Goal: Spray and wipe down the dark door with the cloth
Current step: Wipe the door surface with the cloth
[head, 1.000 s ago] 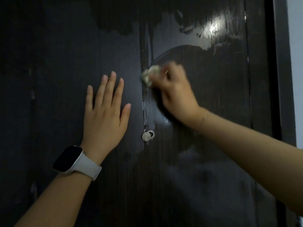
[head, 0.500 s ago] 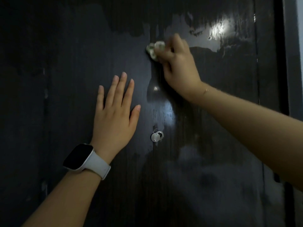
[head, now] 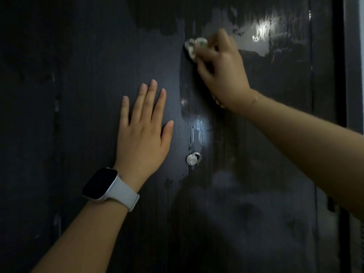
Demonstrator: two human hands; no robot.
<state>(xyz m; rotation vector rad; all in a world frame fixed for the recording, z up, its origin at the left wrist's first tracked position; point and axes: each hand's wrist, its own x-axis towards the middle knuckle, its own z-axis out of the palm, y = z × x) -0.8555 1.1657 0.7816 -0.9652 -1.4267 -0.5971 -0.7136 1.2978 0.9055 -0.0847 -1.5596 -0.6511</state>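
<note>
Head view, item by item. Right hand (head: 220, 69): fingers curled round a small bunched pale cloth (head: 194, 47), pressing it against the dark door (head: 88, 95). Over the last second this hand has climbed from about mid-panel, level with the other hand's fingertips, to the upper part of the panel beside a bright glare patch (head: 262, 33); the cloth now sits at the lower edge of the glossy wet area. Judgement: an upward wiping stroke, carrying the work toward film not yet cleared at the top.

Left hand (head: 143, 133): released, fingers straight and close together, palm flat on the door to the left of the wiping path, apparently bracing; it has kept the same place on the panel. White-strapped watch (head: 110, 187) on that wrist.

Door: fills the frame, upright, near-black with faint vertical grain. Wet sheen and streaks run along the stroke line and above the small round silver fitting (head: 193, 158), which lies below the cloth and just right of the left hand. Left portion looks matt and dry. Grey frame edge (head: 354, 56) at far right.
</note>
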